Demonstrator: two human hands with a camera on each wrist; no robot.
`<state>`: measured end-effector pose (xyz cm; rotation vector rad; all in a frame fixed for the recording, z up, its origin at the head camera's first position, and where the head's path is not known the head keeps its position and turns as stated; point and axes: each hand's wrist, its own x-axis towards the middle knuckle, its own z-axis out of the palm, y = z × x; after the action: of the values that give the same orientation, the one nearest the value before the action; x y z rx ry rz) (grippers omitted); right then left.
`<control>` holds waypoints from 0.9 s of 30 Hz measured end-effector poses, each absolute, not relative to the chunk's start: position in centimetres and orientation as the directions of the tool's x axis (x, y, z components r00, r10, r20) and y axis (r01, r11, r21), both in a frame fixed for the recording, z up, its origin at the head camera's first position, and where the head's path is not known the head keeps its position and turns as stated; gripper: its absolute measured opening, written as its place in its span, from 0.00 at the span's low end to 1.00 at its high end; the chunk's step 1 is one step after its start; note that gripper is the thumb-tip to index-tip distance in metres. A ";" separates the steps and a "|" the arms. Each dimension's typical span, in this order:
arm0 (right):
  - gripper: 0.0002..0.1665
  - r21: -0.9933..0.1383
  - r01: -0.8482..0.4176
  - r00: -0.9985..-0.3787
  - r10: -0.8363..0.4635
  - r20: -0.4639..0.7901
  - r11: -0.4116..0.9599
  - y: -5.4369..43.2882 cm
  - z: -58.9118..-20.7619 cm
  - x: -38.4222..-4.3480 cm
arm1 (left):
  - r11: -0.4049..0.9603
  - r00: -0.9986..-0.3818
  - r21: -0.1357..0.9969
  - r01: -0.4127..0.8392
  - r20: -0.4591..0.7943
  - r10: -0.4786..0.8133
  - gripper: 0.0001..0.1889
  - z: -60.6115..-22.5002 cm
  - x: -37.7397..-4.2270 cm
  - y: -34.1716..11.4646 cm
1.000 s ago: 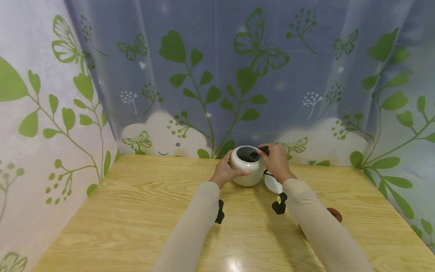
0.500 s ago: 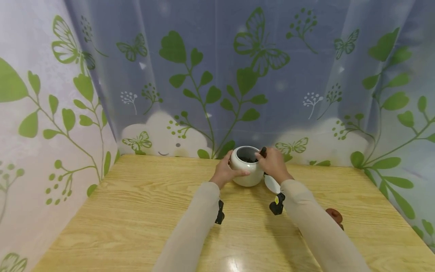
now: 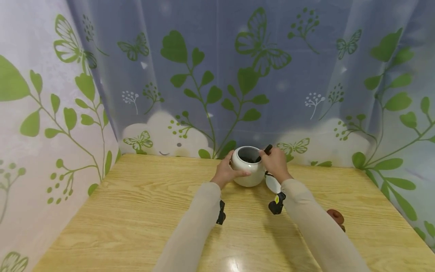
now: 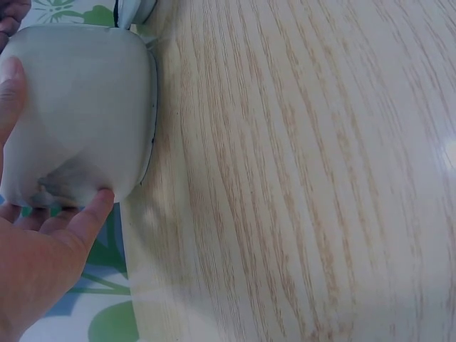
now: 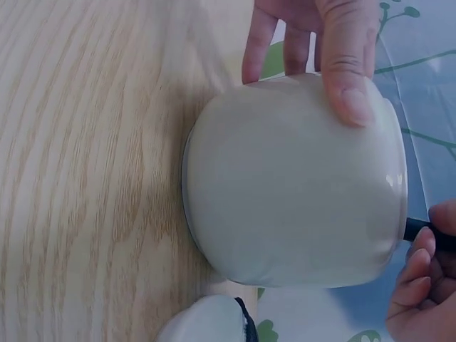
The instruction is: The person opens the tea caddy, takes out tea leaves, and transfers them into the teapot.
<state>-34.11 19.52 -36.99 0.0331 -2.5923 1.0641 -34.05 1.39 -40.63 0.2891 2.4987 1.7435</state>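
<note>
In the head view a round white ceramic jar (image 3: 249,176) stands on the table with dark contents (image 3: 247,158) low inside its mouth. My left hand (image 3: 227,172) grips it from the left, thumb across the front. The left wrist view shows those fingers round the jar's side (image 4: 82,107). At the right side of the rim, my right hand (image 3: 276,162) pinches a black-handled tool (image 3: 268,149), whose lower end dips inside the jar. In the right wrist view its black handle (image 5: 419,229) shows between thumb and fingers at the mouth; its head is hidden.
A white lid with a black rim (image 3: 273,184) leans by the jar's right side, under my right wrist. A reddish-brown rounded object (image 3: 335,216) sits right of my right forearm, partly covered by the sleeve. A printed curtain (image 3: 190,113) hangs right behind the table (image 3: 142,196).
My right hand has shifted the tool at the jar's mouth: its handle stood steeper half a second ago and now slants up to the right. The left hand keeps its grip on the jar.
</note>
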 end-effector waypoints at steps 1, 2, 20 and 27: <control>0.17 -0.694 -0.140 -0.943 0.118 0.311 0.706 19.5 -37.1 -34.1 | 0.334 -0.979 0.937 0.105 0.038 0.200 0.56 -40.7 -34.0 1.4; 0.17 -0.704 -0.135 -0.943 0.129 0.308 0.697 19.6 -37.1 -34.2 | 0.334 -0.979 0.937 0.102 0.036 0.199 0.56 -40.7 -34.0 1.4; 0.18 -0.827 -0.028 -0.992 0.085 0.091 0.561 18.8 -35.9 -33.5 | 0.346 -0.981 0.932 0.102 0.036 0.192 0.56 -41.0 -34.7 1.4; 0.18 -0.930 0.091 -0.983 0.184 -0.026 0.355 18.8 -36.4 -33.1 | 0.358 -0.981 0.928 0.103 0.036 0.189 0.57 -41.4 -34.9 1.6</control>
<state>-33.11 18.82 -36.39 -0.2562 -2.5175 1.7191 -34.86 1.59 -41.36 0.2716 2.5248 1.7157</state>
